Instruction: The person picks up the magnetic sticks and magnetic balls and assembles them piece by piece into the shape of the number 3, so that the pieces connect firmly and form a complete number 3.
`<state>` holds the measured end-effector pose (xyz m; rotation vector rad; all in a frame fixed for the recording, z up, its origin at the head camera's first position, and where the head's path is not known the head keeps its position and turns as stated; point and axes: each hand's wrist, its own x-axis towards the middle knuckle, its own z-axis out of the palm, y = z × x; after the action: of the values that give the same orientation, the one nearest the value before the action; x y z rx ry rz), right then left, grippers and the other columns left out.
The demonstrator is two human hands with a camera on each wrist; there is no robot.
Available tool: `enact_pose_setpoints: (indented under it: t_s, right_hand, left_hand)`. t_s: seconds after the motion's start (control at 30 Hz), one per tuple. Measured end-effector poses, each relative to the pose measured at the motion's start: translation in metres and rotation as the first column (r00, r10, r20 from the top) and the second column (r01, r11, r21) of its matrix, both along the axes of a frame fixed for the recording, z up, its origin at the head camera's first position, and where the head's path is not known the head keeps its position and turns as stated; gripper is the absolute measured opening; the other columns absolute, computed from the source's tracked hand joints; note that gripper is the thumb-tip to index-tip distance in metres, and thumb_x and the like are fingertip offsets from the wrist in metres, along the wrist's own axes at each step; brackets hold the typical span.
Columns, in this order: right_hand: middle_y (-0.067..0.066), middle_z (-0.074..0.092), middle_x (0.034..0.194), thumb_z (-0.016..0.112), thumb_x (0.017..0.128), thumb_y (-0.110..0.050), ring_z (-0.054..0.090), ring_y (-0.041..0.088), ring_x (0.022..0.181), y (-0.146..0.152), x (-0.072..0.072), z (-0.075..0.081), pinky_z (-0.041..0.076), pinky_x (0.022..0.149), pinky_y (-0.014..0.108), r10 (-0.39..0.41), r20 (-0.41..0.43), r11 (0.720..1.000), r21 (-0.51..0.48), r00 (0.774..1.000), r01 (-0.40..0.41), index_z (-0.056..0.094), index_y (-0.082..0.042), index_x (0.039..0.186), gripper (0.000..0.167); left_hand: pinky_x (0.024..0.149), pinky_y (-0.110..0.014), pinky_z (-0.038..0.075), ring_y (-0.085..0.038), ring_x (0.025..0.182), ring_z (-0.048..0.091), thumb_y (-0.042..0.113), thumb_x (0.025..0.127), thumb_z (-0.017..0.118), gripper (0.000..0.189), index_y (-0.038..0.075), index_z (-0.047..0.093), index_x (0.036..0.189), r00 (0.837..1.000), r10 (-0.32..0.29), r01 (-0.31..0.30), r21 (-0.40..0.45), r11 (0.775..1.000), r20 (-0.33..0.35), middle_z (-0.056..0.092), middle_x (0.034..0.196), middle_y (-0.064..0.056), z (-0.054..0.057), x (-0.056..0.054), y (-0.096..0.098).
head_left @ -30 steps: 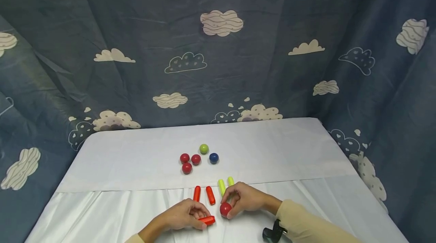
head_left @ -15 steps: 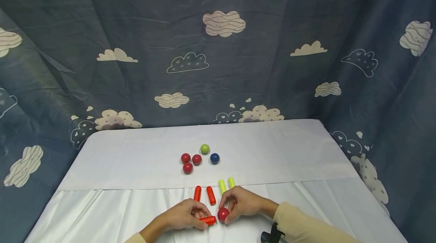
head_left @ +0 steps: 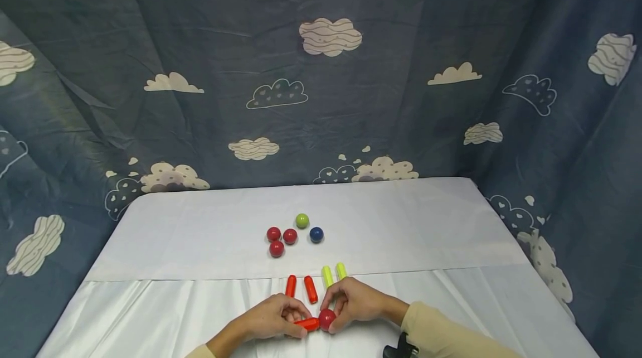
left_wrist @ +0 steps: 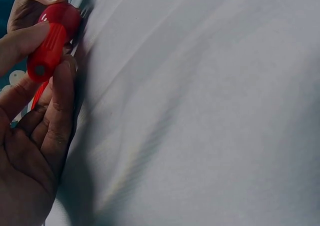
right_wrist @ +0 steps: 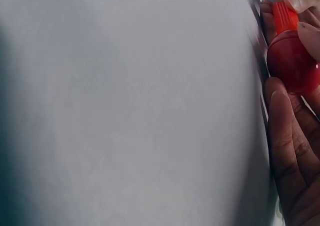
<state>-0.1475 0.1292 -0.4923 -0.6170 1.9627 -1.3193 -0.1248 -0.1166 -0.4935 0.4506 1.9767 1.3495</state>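
Observation:
My left hand pinches a short red plastic stick between thumb and fingers, its ribbed side and round end with a hole showing in the left wrist view. Opposite it, my right hand grips a shiny red ball between thumb and fingertips. Ball and stick end meet, as the right wrist view shows with the ball against the stick. Whether they are joined I cannot tell.
Behind the hands lie two more red sticks and two yellow-green sticks. Farther back are several red balls, a green ball and a blue ball on the white-covered table. A dark patterned curtain hangs behind.
The right hand has brought the red ball leftward and slightly down, from a gap beside the red stick to contact with its end. The left hand has stayed nearly still.

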Motion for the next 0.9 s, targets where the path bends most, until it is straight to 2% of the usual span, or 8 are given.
enact_pose_setpoints:
  t_s: [0.37, 0.57, 0.73, 0.9]
  right_hand:
    - [0.001, 0.064, 0.07, 0.079, 0.072, 0.003, 0.051, 0.005, 0.056, 0.0, 0.001, -0.001, 0.04, 0.051, 0.016, -0.011, 0.01, 1.0, -0.007, 1.0, 0.011, 0.069, -0.008, 0.092, 0.025]
    - [0.002, 0.065, 0.071, 0.079, 0.073, 0.003, 0.051, 0.005, 0.056, 0.001, 0.001, -0.002, 0.041, 0.052, 0.017, -0.008, 0.022, 1.0, -0.022, 1.0, 0.009, 0.069, -0.007, 0.093, 0.025]
    - [0.002, 0.065, 0.07, 0.078, 0.074, 0.002, 0.052, 0.006, 0.056, 0.001, 0.001, -0.003, 0.041, 0.052, 0.017, -0.018, 0.032, 1.0, -0.023, 0.999, 0.018, 0.069, -0.008, 0.094, 0.024]
    - [0.003, 0.065, 0.069, 0.078, 0.074, 0.003, 0.053, 0.007, 0.056, 0.002, 0.001, -0.003, 0.042, 0.054, 0.017, -0.033, 0.04, 0.999, -0.011, 0.999, 0.033, 0.069, -0.008, 0.094, 0.025]
  left_hand:
    - [0.056, -0.016, 0.037, -0.006, 0.06, 0.047, 0.009, 0.08, 0.077, 0.017, 0.008, 0.071, 0.096, 1.0, 0.002, -0.002, -0.001, 1.0, -0.013, 0.057, 0.069, 0.005, 0.001, 0.001, 0.0]
    - [0.057, -0.017, 0.036, -0.007, 0.062, 0.047, 0.012, 0.082, 0.076, 0.019, 0.008, 0.07, 0.099, 1.0, -0.008, 0.007, -0.035, 0.999, -0.022, 0.056, 0.07, 0.005, 0.003, 0.003, -0.003]
    - [0.056, -0.018, 0.04, -0.008, 0.061, 0.05, 0.012, 0.083, 0.075, 0.021, 0.006, 0.069, 0.102, 1.0, -0.02, 0.02, -0.002, 1.0, -0.006, 0.059, 0.073, 0.003, 0.007, 0.003, -0.014]
    - [0.055, -0.019, 0.042, -0.009, 0.06, 0.052, 0.009, 0.084, 0.072, 0.023, 0.002, 0.067, 0.106, 0.999, -0.001, 0.003, 0.037, 0.999, -0.054, 0.061, 0.076, -0.001, 0.014, -0.001, -0.032]
